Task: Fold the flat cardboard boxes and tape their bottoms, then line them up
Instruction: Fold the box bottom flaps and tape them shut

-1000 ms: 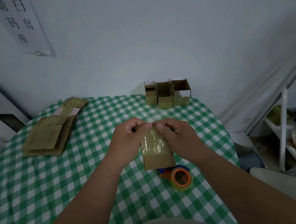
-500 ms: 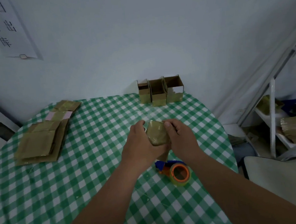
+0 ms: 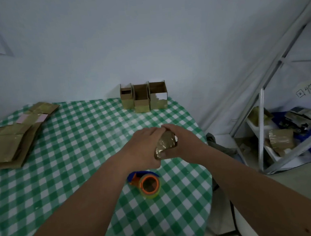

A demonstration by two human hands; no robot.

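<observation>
Cardboard box (image 3: 166, 143), taped and shiny, gripped between both hands, left (image 3: 146, 149) and right (image 3: 182, 143), above the table (image 3: 71, 160).

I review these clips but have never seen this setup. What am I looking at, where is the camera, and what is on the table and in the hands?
There is no machine here. A person wears a camera on the head, looking down at their own arms. The left hand and right hand together grip a small cardboard box shiny with tape. On the checked table lie a tape roll, a pile of flat boxes at left, and three folded boxes lined up by the wall.
</observation>
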